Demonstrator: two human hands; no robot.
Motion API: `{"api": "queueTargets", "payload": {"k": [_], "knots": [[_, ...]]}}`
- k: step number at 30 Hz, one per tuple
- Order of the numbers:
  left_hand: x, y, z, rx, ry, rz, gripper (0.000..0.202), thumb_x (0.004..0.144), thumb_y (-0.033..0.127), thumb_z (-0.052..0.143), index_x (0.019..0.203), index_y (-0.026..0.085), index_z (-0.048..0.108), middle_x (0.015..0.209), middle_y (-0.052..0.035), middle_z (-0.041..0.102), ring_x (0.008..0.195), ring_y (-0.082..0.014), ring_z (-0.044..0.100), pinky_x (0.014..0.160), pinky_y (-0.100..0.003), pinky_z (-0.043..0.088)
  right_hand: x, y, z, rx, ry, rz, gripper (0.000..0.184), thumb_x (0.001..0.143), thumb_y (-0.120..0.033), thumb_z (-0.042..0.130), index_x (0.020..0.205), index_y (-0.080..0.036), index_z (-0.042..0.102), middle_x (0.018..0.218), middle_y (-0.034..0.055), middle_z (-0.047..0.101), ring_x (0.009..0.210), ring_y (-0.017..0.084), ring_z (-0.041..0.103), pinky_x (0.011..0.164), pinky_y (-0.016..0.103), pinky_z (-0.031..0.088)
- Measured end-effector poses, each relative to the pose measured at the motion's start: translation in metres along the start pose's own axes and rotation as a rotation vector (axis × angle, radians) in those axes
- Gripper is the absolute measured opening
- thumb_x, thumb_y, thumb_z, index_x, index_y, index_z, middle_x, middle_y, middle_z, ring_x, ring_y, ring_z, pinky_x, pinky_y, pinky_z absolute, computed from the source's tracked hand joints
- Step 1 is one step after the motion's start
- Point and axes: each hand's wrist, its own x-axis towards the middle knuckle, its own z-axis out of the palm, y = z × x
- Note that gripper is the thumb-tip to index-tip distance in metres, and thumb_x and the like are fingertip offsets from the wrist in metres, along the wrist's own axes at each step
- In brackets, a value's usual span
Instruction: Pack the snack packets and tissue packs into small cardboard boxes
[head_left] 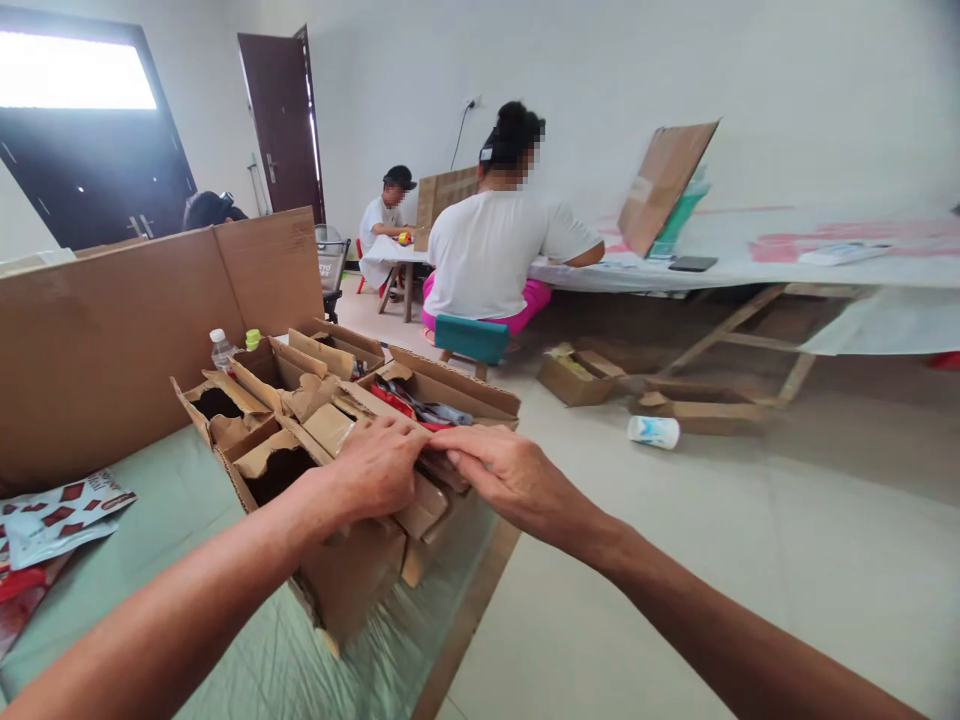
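Note:
Several open brown cardboard boxes (352, 590) are packed side by side at the edge of a table. My left hand (382, 465) is closed over the edge of a cardboard flap (431, 508) in the middle of them. From the right, my right hand (510, 475) meets it, its fingers laid across the same edge with the thumb below. The fingertips of both hands nearly touch and are partly hidden. Just beyond them, red and silver packets (435, 408) stand in one box. Two of the near boxes show dark insides.
A tall cardboard panel (150, 320) and snack bags (67, 515) are on the left. Behind the boxes stands a clear bottle (221, 350). A person in a white shirt (487, 255) sits at a long table (825, 275). A white cup (654, 432) and cardboard boxes lie on the floor.

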Motion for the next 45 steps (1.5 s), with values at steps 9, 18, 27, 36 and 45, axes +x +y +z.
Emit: {"api": "queueTargets", "payload": {"k": [9,18,27,36,45], "knots": [[0.005,-0.003,0.016,0.092,-0.003,-0.005,0.028,0.091,0.007,0.048,0.113,0.016,0.064,0.120,-0.0103,0.069,0.115,-0.0271,0.059,0.101,-0.043,0.052,0.094,0.031,0.004,-0.426,-0.411,0.332,0.044,0.095,-0.036,0.058,0.133,-0.016,0.065,0.135,0.0145,0.069,0.125,0.029,0.065,0.101,0.036,0.050],[0.015,-0.008,0.025,0.169,0.051,0.032,0.022,0.102,0.016,0.047,0.114,0.018,0.065,0.126,-0.0097,0.066,0.121,-0.0254,0.057,0.097,-0.040,0.050,0.110,0.034,0.045,-0.546,-0.582,0.388,0.036,0.099,-0.043,0.063,0.118,-0.013,0.068,0.121,0.0115,0.070,0.109,0.023,0.068,0.097,0.046,0.055],[0.007,-0.006,0.030,0.226,0.041,0.071,0.021,0.106,0.023,0.045,0.114,0.018,0.063,0.122,-0.0071,0.069,0.116,-0.0249,0.059,0.092,-0.040,0.048,0.107,0.020,0.036,-0.612,-0.496,0.362,0.031,0.100,-0.021,0.052,0.114,-0.007,0.075,0.117,0.0254,0.073,0.114,0.032,0.070,0.095,0.040,0.054],[0.006,-0.009,0.026,0.154,0.041,0.079,0.025,0.103,0.020,0.047,0.122,0.020,0.063,0.127,-0.0058,0.068,0.119,-0.0229,0.058,0.096,-0.039,0.047,0.104,0.022,0.032,-0.595,-0.551,0.355,0.031,0.095,-0.020,0.053,0.112,-0.010,0.078,0.113,0.0245,0.075,0.110,0.032,0.072,0.088,0.034,0.052],[0.015,0.000,0.025,0.086,0.115,-0.045,0.026,0.093,0.020,0.052,0.114,0.018,0.067,0.129,-0.0086,0.067,0.122,-0.0287,0.057,0.097,-0.047,0.052,0.108,0.044,0.034,-0.542,-0.571,0.368,0.031,0.094,-0.024,0.053,0.108,-0.014,0.079,0.114,0.0203,0.076,0.107,0.027,0.072,0.082,0.030,0.050]]}}
